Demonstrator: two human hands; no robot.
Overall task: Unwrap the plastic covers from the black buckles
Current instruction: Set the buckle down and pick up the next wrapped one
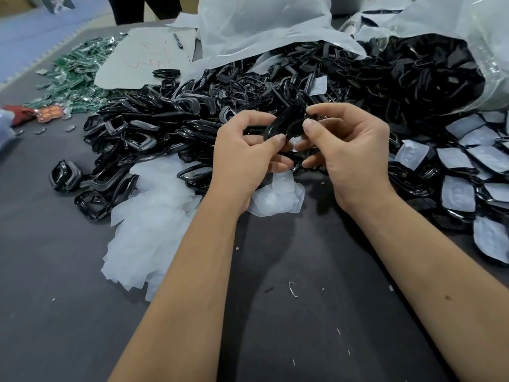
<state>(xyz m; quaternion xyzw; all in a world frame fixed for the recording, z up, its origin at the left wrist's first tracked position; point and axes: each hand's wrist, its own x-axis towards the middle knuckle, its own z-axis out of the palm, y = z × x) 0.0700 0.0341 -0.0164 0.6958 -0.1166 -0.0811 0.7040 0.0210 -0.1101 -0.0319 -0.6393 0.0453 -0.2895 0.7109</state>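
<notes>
Centrally, held buckle: a black buckle (278, 125) is lifted just above the near edge of the big heap, between both hands; its long axis runs from near-left up to far-right, the far end tilted away from the person.
Left hand: the left hand (242, 158) grips the near-left part of the held buckle, thumb tip pressed on top, the other fingers curled underneath.
Right hand: the right hand (349, 150) pinches the far-right part, thumb and forefinger closed together on it, the lower fingers curled in below.
Cover on the held buckle: a small scrap of pale plastic (296, 142) shows between the two thumbs; whether it is attached cannot be told.
Bare buckle heap: the pile of black buckles (170, 117) spreads from the left across to the far centre, touching the hands' far side.
Wrapped buckles: buckles with white covers (468, 172) lie at the right, overlapping one another.
Shed covers: a heap of translucent covers (148, 216) sits near-left of the left wrist, beside the bare heap.
Big bag: a clear plastic bag (490, 51) at the far right spills more buckles.
Table: dark grey tabletop (303, 326) under both forearms.
Far left: green pieces (74, 73) and a white sheet (143, 59) with a pen (178, 41) on it.
</notes>
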